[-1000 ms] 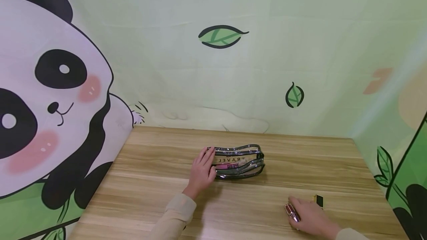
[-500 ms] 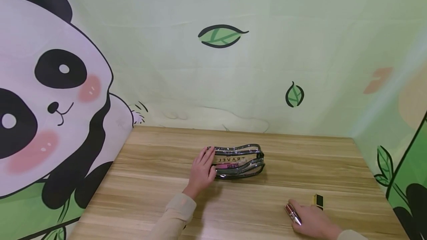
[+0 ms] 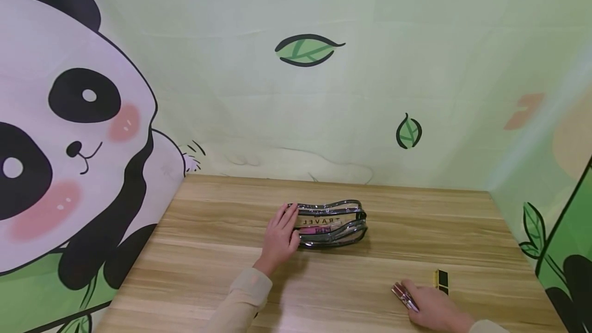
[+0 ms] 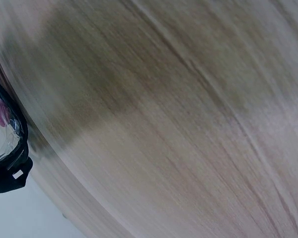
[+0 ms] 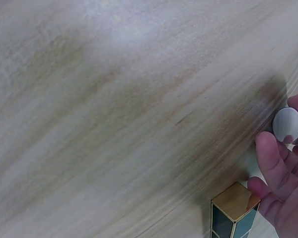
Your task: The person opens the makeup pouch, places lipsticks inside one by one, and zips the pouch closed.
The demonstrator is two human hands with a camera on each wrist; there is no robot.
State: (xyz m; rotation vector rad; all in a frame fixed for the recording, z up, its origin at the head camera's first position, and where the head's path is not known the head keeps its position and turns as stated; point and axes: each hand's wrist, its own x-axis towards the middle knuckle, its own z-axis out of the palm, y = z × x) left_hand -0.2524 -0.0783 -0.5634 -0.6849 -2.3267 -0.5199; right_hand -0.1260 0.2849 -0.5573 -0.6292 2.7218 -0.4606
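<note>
A clear pouch (image 3: 353, 220) with black edging and the word TRAVEL, seen mirrored, lies on the table with its long side across. Pink contents (image 3: 314, 230) show through it. My left hand (image 3: 279, 238) holds its left end, fingers over the top and thumb at the near side. Only the pouch's dark-trimmed corner (image 4: 20, 144) enters the left wrist view. At the lower right, my right hand (image 3: 435, 304) pinches a shiny reddish-silver lipstick tube (image 3: 405, 297). Its round silver end (image 5: 287, 125) shows between thumb and fingers in the right wrist view.
Right beside my right hand is a black and gold rectangular case (image 3: 442, 280), its gold top (image 5: 236, 201) close to my fingers. The wooden table (image 3: 208, 204) ends at a cloth backdrop (image 3: 222, 91) printed with a panda and leaves.
The lipstick tube has turned a little in my right hand, which has slid slightly right and down. More of the black and gold case shows. My left hand and the pouch stay put.
</note>
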